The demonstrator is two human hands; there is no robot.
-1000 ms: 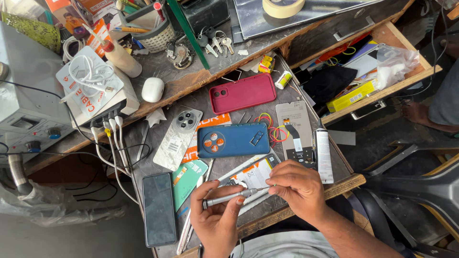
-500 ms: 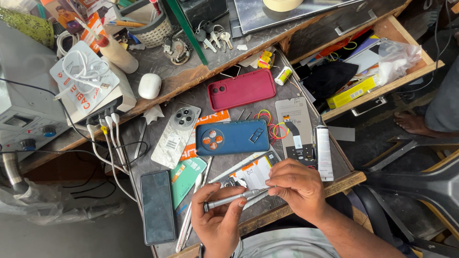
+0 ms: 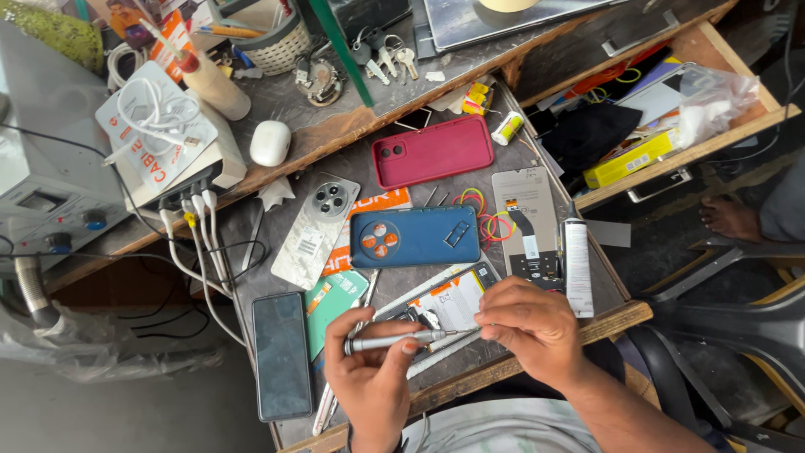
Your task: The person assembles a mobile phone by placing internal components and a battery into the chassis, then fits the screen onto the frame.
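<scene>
Nearest the camera, a left hand (image 3: 373,382) is seen with fingers curled around a slim grey screwdriver (image 3: 401,340), which is held level, its tip pointing toward the right hand (image 3: 530,327). The right hand's fingers are bunched together at the tip, pinching at it; what is pinched is too small to be made out. Beneath both hands an opened phone (image 3: 444,306) is laid on the grey worktop (image 3: 251,231), and much of it is hidden by the hands.

Left of the hands, a dark phone (image 3: 282,354) is laid screen up, with a green card (image 3: 331,302) just beside it. Right of the hands, a white tube (image 3: 577,268) with a black nozzle is placed along the worktop's edge.

Farther out, a blue phone back cover (image 3: 415,236) is set, flanked by a silver back cover (image 3: 316,228) with a round camera ring and a grey panel (image 3: 527,220) carrying a flex cable; coloured rubber bands (image 3: 482,216) are partly covered between them. Beyond, a red phone case (image 3: 433,151) is laid.

Farthest, a white earbud case (image 3: 270,143), a white charger box (image 3: 163,138) with cables and a bunch of keys (image 3: 387,57) are recorded. At the right edge an open drawer (image 3: 671,109) is cut off, its contents hard to read.
</scene>
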